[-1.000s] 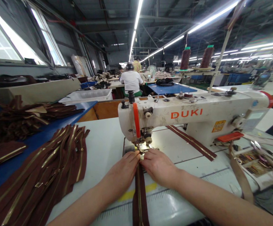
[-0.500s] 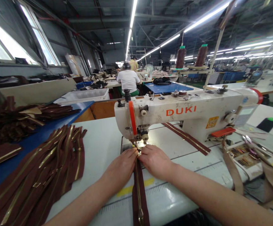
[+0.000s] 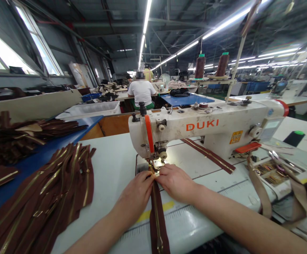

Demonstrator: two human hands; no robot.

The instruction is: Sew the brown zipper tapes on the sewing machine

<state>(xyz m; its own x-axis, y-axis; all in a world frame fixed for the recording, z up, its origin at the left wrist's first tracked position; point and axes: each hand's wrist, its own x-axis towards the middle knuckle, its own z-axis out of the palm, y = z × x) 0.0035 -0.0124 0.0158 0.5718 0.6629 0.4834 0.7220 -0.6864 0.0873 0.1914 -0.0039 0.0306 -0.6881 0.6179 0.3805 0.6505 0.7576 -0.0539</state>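
Note:
A brown zipper strip (image 3: 158, 215) with gold teeth runs from beneath the needle area of the white sewing machine (image 3: 174, 123) down over the table's front edge, its metal slider near the bottom of the view. My left hand (image 3: 137, 188) pinches the strip's left side just in front of the presser foot. On the other side, my right hand (image 3: 176, 181) grips the strip with bent fingers, its fingertips meeting those of my left hand. The part of the strip between the fingertips is mostly covered.
Brown zipper strips (image 3: 55, 190) are heaped at the left. Another strip (image 3: 209, 155) lies behind the needle, under the machine arm. At the right, a tray (image 3: 277, 176) holds scissors and small parts. A person (image 3: 141, 92) in white sits farther back.
My left hand has drawn slightly back from the needle, uncovering more of the strip by the presser foot. My right hand has barely moved. The view has shifted slightly.

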